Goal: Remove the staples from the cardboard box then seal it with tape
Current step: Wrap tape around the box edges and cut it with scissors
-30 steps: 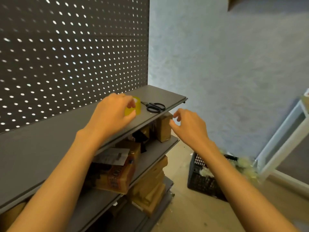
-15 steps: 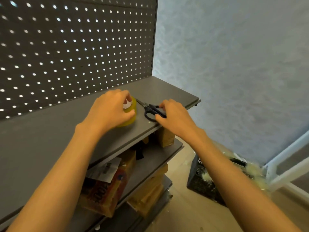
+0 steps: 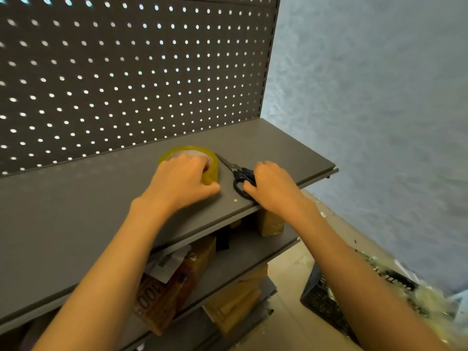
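On the top shelf, our left hand grips the yellow tape roll; just beside it, our right hand holds black scissors.

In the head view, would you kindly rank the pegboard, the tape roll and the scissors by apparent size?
1. Pegboard, by far the largest.
2. Tape roll, partly covered by the left hand.
3. Scissors; the right hand hides part of the handles, so second and third are unsure.
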`<state>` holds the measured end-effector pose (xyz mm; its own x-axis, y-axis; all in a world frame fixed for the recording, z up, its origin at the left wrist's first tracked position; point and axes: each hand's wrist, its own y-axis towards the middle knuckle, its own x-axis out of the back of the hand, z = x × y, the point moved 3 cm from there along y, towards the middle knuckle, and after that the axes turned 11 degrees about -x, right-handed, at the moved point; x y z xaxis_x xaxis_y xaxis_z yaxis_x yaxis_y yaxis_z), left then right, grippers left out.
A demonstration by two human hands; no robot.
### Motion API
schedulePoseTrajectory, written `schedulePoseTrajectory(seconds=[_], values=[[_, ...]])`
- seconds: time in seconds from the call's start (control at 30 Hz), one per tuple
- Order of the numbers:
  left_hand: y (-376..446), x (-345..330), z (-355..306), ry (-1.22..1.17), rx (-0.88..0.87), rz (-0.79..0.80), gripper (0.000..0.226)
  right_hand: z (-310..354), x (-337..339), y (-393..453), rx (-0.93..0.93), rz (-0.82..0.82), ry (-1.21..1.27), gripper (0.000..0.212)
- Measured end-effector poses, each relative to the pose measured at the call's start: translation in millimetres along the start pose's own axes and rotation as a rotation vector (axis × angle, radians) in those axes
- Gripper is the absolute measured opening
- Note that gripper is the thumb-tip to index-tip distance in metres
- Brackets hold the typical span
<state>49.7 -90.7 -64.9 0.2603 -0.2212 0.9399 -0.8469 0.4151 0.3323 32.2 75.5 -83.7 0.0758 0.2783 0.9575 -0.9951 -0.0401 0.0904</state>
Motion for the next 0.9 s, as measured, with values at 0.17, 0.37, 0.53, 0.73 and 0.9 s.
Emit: schedulePoseTrajectory(seconds=[0.17,0.37,0.53,0.73,0.9], values=[[-9,1,-6,0.002,0.117,-0.113,0.026,-8,2,-2,0.055,-0.038,0.02,0.028],[-32,36,-12,-0.01,0.191,-0.341,0.024,7,25,-15,0.186,-0.112,0.126,0.029],[-81,63,-22,0.045,0.332,-0.424,0.023,36,36,-34,0.372,-0.091,0.184,0.028],[-158,87,-31,0.172,0.548,-0.445,0.027,93,24,-64,0.556,-0.017,0.248,0.026],[-229,112,-35,0.218,0.662,-0.469,0.029,152,8,-104,0.68,0.076,0.303,0.023]])
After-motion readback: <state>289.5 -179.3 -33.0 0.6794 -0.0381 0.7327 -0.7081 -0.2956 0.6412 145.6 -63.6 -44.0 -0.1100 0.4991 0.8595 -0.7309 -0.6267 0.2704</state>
